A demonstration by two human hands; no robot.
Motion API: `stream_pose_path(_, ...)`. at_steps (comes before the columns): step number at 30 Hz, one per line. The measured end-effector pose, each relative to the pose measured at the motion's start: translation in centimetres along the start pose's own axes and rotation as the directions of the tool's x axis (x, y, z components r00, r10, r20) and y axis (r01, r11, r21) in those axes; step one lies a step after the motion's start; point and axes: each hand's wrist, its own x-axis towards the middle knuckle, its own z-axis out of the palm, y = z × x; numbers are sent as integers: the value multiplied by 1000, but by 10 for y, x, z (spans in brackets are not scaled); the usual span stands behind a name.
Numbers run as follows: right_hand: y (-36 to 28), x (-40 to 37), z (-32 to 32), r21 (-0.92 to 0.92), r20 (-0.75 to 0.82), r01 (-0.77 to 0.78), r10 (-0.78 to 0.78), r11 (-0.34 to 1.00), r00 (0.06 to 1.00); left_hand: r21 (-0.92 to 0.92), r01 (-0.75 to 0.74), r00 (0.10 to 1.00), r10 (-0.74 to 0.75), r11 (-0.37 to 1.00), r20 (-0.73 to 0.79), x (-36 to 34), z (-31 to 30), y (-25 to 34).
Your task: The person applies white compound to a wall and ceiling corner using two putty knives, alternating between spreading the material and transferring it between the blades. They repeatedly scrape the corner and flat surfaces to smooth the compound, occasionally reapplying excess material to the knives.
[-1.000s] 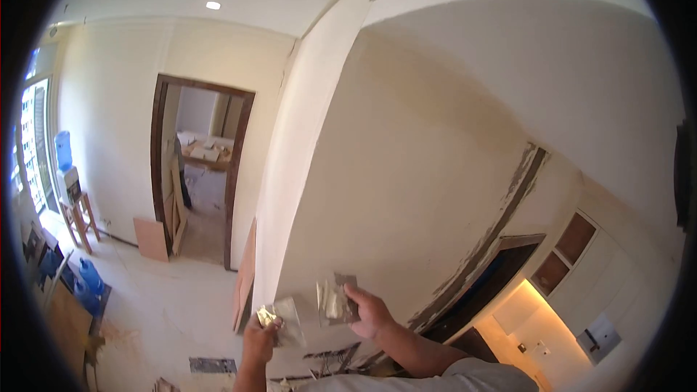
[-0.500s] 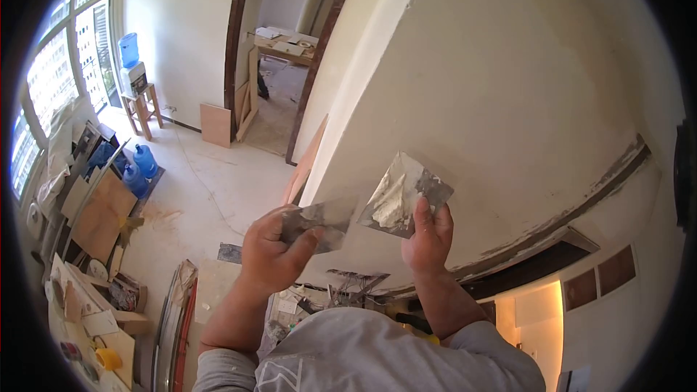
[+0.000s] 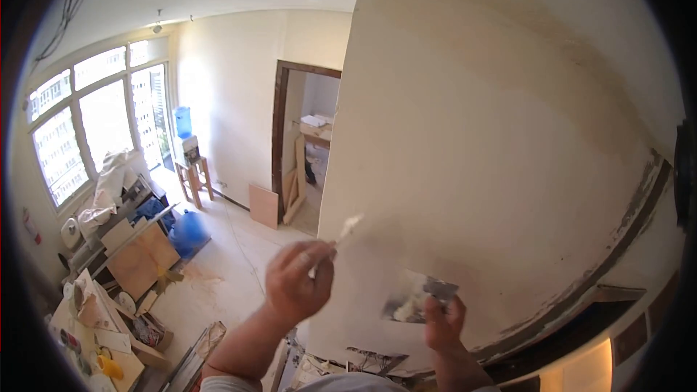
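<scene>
Head camera: 2 hands, 2 tools, raised before the plastered wall [image 3: 508, 160].
Shows left hand [image 3: 294, 287] clenched around the handle of a thin scraper [image 3: 347, 229], seen edge-on, tip near the wall's outer corner. Shows right hand [image 3: 444, 323] pinching the lower edge of a flat steel blade [image 3: 417, 296] smeared with pale filler [image 3: 404, 308], close to the wall's lower edge. Likely light, stiff yet springy, slick where wet. Best gripped at handle or bare back edge, kept level to save the filler.

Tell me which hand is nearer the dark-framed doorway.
Left. The left hand, gripping a putty knife, is below the doorway; the right hand, holding a putty plate, is farther right before the wall.
</scene>
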Motion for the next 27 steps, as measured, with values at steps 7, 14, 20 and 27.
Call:
stream_pose_path(7, 48, 2, -140, 131, -305, 16, 25, 991, 952, 442, -513, 810, 585, 736, -34, 160, -31, 29)
stream_pose_path(14, 51, 21, -141, 111, -354, 117, -71, 987, 932, 594, -532, 756, 654, 603, 13, 240, -15, 50)
stream_pose_path(20, 94, 6, -164, 39, -362, 83, -63, 996, 930, 645, -563, 692, 721, 517, 27, 264, -7, 58)
stream_pose_path(27, 91, 2, -157, 110, -413, -26, 69, 994, 908, 709, -481, 770, 635, 516, 61, 273, 0, 69)
